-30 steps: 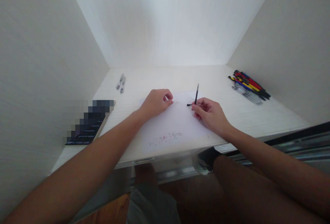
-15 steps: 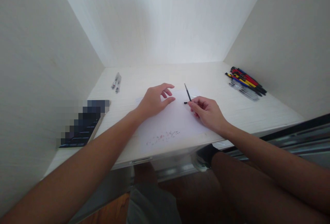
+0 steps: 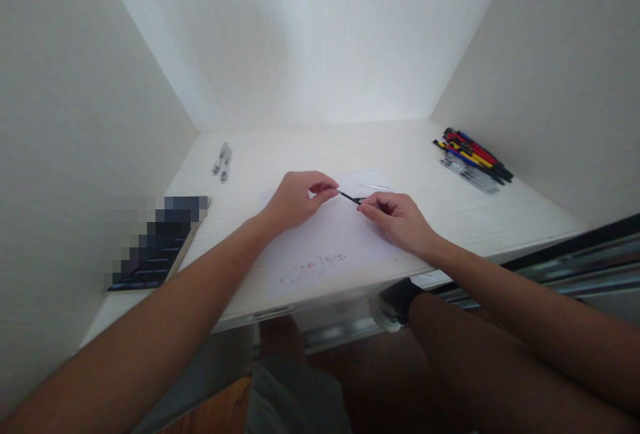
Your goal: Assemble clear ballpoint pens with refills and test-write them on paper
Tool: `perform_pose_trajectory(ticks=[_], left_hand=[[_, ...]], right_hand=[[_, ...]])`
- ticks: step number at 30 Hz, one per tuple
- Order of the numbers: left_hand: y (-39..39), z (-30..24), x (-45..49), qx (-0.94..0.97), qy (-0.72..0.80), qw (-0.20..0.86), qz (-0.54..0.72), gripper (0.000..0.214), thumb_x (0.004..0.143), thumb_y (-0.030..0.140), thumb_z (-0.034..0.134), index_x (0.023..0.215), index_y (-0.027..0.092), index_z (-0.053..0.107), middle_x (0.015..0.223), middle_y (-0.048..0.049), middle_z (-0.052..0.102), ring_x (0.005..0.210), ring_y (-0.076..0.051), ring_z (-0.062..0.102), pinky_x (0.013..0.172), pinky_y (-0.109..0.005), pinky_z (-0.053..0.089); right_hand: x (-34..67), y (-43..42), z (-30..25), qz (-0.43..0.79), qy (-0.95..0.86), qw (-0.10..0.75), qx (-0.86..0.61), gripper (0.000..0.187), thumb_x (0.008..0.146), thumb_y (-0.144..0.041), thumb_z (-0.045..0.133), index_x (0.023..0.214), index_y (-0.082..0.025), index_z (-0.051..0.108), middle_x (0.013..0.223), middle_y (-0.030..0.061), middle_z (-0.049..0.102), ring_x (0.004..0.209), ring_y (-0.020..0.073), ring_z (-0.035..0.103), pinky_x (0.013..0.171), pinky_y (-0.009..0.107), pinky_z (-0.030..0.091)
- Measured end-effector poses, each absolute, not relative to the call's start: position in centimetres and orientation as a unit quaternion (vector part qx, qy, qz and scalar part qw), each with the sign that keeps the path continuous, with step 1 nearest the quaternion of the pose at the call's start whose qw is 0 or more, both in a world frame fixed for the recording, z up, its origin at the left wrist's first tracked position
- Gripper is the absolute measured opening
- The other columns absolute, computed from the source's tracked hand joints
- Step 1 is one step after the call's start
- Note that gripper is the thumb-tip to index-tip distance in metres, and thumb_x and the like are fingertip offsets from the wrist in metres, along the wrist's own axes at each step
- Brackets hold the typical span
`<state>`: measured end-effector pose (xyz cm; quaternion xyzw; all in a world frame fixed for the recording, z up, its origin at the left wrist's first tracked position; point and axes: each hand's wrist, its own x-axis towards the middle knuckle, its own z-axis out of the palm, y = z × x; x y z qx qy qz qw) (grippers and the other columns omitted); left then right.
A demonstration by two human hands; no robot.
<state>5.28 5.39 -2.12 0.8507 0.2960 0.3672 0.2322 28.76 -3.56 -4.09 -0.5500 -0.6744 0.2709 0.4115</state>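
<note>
A dark, slim pen refill [image 3: 349, 197] spans the gap between a person's two hands, above a sheet of white paper [image 3: 325, 237] at the middle of the front edge of a white bench [image 3: 310, 147]. The left grip [image 3: 299, 195] pinches its far end between thumb and fingertips; the right grip [image 3: 397, 219] clasps the nearer end, a small black piece [image 3: 359, 199] showing beside its fingers. A clear tube [image 3: 377, 187] lies near the paper's far right corner, and small reddish and dark marks [image 3: 313, 266] dot the sheet near the bench's front edge. Toward the far right corner rests a pile of coloured pens [image 3: 473, 155] with clear pens [image 3: 470, 176] alongside. Two clear pen barrels [image 3: 220, 159] sit near the far left corner; a dark, partly pixelated object [image 3: 157, 266] occupies the left edge.
</note>
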Motion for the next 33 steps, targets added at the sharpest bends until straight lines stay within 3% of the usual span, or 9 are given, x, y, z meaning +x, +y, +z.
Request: perform_pose_trajectory(ticks=[4, 9, 16, 20, 23, 28, 33], left_hand=[[5.1, -1.9, 5.3, 0.858, 0.284, 0.238, 0.357, 0.012, 0.092, 0.027, 0.068, 0.090, 0.019, 0.077, 0.089, -0.0028, 0.080, 0.078, -0.015, 0.070, 0.080, -0.028, 0.055], [4.9, -2.3, 5.6, 0.863, 0.287, 0.249, 0.333, 0.015, 0.094, 0.028, 0.065, 0.087, 0.018, 0.074, 0.086, -0.0022, 0.077, 0.074, -0.014, 0.065, 0.074, -0.028, 0.050], [5.1, -3.0, 5.8, 0.856, 0.287, 0.268, 0.336, 0.014, 0.094, 0.026, 0.064, 0.087, 0.018, 0.072, 0.083, -0.0009, 0.076, 0.072, -0.012, 0.062, 0.072, -0.027, 0.048], [4.9, -2.7, 6.0, 0.842, 0.308, 0.285, 0.339, 0.017, 0.098, 0.027, 0.058, 0.091, 0.017, 0.069, 0.085, -0.0024, 0.076, 0.074, -0.013, 0.064, 0.072, -0.027, 0.049], [4.7, -2.6, 6.2, 0.850, 0.302, 0.282, 0.327, 0.016, 0.098, 0.025, 0.056, 0.091, 0.017, 0.068, 0.085, -0.0028, 0.075, 0.074, -0.013, 0.064, 0.073, -0.027, 0.049], [4.4, -2.4, 6.1, 0.894, 0.264, 0.246, 0.266, 0.015, 0.097, 0.025, 0.057, 0.093, 0.018, 0.070, 0.084, -0.0024, 0.074, 0.073, -0.014, 0.063, 0.072, -0.029, 0.047], [3.6, -1.6, 6.1, 0.924, 0.236, 0.222, 0.202, 0.018, 0.099, 0.024, 0.054, 0.092, 0.018, 0.070, 0.083, -0.0025, 0.073, 0.069, -0.015, 0.061, 0.067, -0.030, 0.043]], right_hand=[[28.6, -3.3, -3.9, 0.345, -0.589, 0.489, -0.543, 0.026, 0.089, -0.043, 0.076, 0.078, -0.019, 0.076, 0.070, 0.0024, 0.068, 0.061, 0.0142, 0.055, 0.059, 0.031, 0.041], [27.4, -1.9, -3.2, 0.421, -0.486, 0.577, -0.504, 0.027, 0.082, -0.043, 0.082, 0.075, -0.019, 0.072, 0.075, 0.0049, 0.071, 0.058, 0.0127, 0.058, 0.051, 0.027, 0.041], [26.4, -0.2, -2.1, 0.394, -0.548, 0.547, -0.496, 0.034, 0.090, -0.047, 0.076, 0.078, -0.015, 0.074, 0.074, 0.0076, 0.072, 0.057, 0.0121, 0.061, 0.050, 0.026, 0.046], [27.2, 0.5, -0.4, 0.321, -0.533, 0.616, -0.483, 0.039, 0.091, -0.054, 0.074, 0.079, -0.018, 0.067, 0.070, 0.0054, 0.071, 0.051, 0.0112, 0.059, 0.045, 0.025, 0.045], [27.7, 1.8, 0.6, 0.295, -0.521, 0.642, -0.480, 0.034, 0.088, -0.046, 0.080, 0.077, -0.021, 0.060, 0.064, 0.0025, 0.068, 0.046, 0.0110, 0.056, 0.041, 0.024, 0.041], [26.9, 5.3, 0.5, 0.357, -0.560, 0.574, -0.480, 0.036, 0.082, -0.023, 0.082, 0.067, -0.022, 0.050, 0.054, -0.0008, 0.063, 0.042, 0.0094, 0.053, 0.040, 0.022, 0.039], [25.2, 7.6, 0.6, 0.475, -0.556, 0.452, -0.511, 0.010, 0.090, -0.022, 0.073, 0.085, -0.014, 0.071, 0.084, 0.0128, 0.079, 0.066, 0.0163, 0.073, 0.058, 0.026, 0.059]])
